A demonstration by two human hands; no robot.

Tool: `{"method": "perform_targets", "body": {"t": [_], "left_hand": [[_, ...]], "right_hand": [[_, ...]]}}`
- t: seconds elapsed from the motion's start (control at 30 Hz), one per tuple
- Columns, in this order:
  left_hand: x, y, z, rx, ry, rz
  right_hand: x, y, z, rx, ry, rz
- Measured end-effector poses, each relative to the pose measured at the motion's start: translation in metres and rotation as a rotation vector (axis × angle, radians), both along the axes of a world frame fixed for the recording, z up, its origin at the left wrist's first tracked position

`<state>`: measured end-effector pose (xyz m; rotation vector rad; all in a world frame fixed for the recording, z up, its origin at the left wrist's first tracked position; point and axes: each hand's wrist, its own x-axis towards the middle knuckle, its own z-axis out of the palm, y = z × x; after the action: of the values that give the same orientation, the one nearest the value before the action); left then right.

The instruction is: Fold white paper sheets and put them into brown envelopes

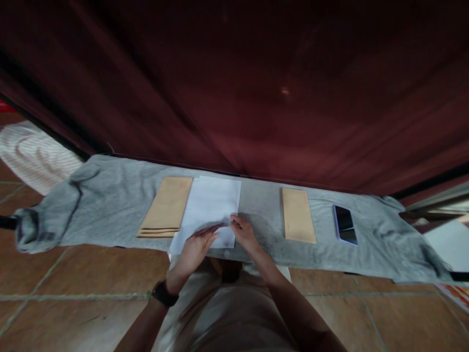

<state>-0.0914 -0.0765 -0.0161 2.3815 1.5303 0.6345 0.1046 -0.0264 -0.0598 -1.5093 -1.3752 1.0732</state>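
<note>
Here, white paper (208, 198) lies immediately right of the brown envelope pile (167, 203). Over it, the left hand (198, 249) spreads thumb from fingers; the right hand (242, 232) bunches at its edge, pinching or not I cannot tell. Uneven pulling could crease sheets.

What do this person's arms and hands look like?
The left hand and right hand are ungloved, and both forearms are sleeveless where visible. A black band, seemingly a watch, circles the left wrist; the right wrist is bare.
</note>
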Motion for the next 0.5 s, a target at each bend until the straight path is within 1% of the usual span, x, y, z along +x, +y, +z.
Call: {"method": "perform_targets", "body": {"t": [0.07, 0.1, 0.2, 0.3, 0.37, 0.43, 0.5], "left_hand": [[0.005, -0.001, 0.007, 0.069, -0.020, 0.017], [0.010, -0.002, 0.011, 0.097, -0.017, -0.011], [0.033, -0.009, 0.022, 0.156, 0.037, -0.155], [0.060, -0.020, 0.029, 0.190, 0.072, -0.277], [0.074, -0.026, 0.032, 0.188, 0.055, -0.328], [0.082, -0.030, 0.031, 0.168, 0.016, -0.308], [0.085, -0.030, 0.024, 0.139, -0.040, -0.197]], "right_hand": [[-0.001, 0.002, 0.009, -0.005, 0.020, -0.002], [0.000, 0.003, 0.014, -0.012, 0.048, 0.000], [0.011, 0.004, 0.031, -0.045, 0.164, 0.016], [0.039, -0.002, 0.044, -0.037, 0.199, 0.014], [0.065, -0.009, 0.046, -0.010, 0.222, -0.001], [0.092, -0.018, 0.041, 0.038, 0.212, -0.039], [0.113, -0.026, 0.031, 0.042, 0.180, -0.105]]}}
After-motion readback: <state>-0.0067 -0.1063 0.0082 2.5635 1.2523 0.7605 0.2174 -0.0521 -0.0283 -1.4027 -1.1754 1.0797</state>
